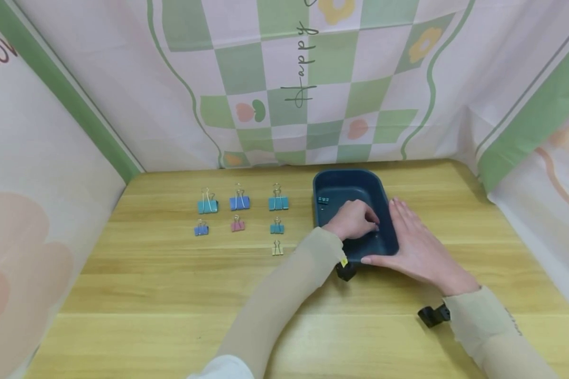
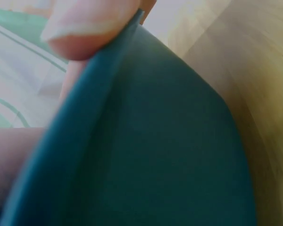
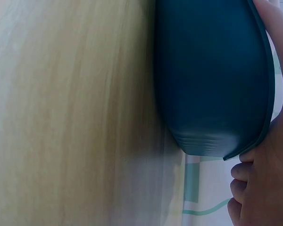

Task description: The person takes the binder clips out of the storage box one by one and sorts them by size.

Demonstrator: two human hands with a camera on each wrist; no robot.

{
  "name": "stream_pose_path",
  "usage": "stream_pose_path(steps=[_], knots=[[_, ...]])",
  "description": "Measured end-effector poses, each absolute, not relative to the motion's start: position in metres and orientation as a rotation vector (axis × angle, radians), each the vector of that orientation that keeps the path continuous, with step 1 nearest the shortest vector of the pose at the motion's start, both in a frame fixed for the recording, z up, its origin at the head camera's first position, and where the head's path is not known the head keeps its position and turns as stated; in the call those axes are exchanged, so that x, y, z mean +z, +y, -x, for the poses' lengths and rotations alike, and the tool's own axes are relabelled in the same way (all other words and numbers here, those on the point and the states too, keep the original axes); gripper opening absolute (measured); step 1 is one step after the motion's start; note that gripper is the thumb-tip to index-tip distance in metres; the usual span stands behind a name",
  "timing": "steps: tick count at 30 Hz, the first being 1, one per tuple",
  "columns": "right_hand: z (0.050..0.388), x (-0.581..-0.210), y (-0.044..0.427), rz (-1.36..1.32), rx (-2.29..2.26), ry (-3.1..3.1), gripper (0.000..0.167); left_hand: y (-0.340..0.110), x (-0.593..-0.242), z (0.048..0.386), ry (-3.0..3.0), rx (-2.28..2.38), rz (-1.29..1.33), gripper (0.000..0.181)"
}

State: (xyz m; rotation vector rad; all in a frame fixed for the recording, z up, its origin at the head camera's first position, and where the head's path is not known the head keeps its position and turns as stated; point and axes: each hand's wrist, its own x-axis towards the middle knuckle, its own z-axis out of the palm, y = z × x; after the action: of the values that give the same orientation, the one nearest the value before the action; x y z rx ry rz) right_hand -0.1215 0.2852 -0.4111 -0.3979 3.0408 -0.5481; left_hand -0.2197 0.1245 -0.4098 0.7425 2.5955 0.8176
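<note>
In the head view my left hand (image 1: 353, 218) reaches inside a dark blue tray (image 1: 348, 175), its fingers bent down near the right inner wall. Whether they pinch anything is hidden. My right hand (image 1: 419, 252) rests against the tray's front right corner, fingers straight along the right side and thumb at the front edge. Small dark teal pieces (image 1: 323, 200) lie at the tray's left inside. The left wrist view shows a fingertip (image 2: 92, 40) over the tray's rim (image 2: 80, 110). In the right wrist view the tray's outer wall (image 3: 212, 80) stands beside the right hand (image 3: 269, 179).
Left of the tray, binder clips lie in rows: large teal (image 1: 207, 206), blue (image 1: 239, 203) and teal (image 1: 278, 203) ones behind; small blue (image 1: 201, 230), pink (image 1: 237, 226), teal (image 1: 277, 229) and pale yellow (image 1: 277, 251) ones in front. A patterned curtain (image 1: 284, 113) hangs behind the wooden table (image 1: 170, 295).
</note>
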Motion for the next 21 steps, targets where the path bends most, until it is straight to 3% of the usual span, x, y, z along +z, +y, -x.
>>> stream_pose_path(steps=[21], knots=[[0.1207, -0.4115, 0.2851, 0.400, -0.562, 3.044, 0.132, 0.1230, -0.4094, 0.2186, 2.600, 0.875, -0.654, 0.038]])
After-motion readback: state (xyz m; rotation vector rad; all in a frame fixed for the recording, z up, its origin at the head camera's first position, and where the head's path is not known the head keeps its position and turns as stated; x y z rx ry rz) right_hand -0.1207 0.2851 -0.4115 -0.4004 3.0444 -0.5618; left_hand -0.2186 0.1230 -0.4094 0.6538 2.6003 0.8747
